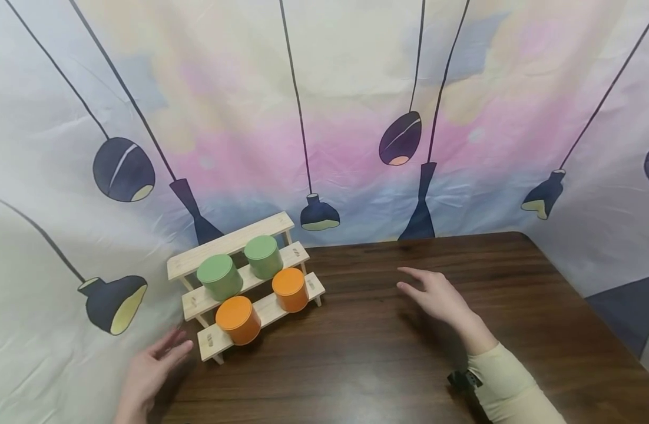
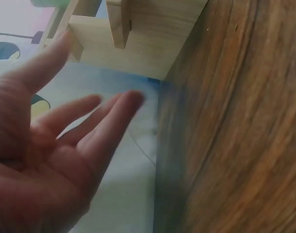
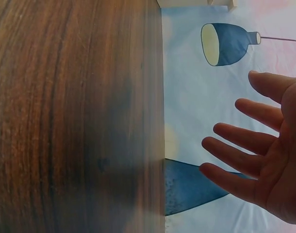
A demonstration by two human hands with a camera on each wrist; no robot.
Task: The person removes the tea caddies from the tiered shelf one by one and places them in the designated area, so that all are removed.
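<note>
A three-step wooden rack point(image 1: 230, 241) stands at the back left of the table in the head view. Two green round tins point(image 1: 219, 277) sit on its middle step, and two orange round tins point(image 1: 238, 320) on the lowest one. My left hand point(image 1: 154, 368) is just left of the rack's front end, fingers loosely extended, holding nothing. In the left wrist view the rack's wooden legs point(image 2: 120, 24) appear beyond the fingertips. Over the table to the right of the rack, my right hand point(image 1: 436, 294) hovers with fingers spread and nothing in it.
The dark wooden table point(image 1: 356, 365) meets a cloth backdrop point(image 1: 345, 135) printed with hanging lamps along its back and sides. A dark watch-like band point(image 1: 464, 380) is on the right wrist, by a pale sleeve point(image 1: 510, 383).
</note>
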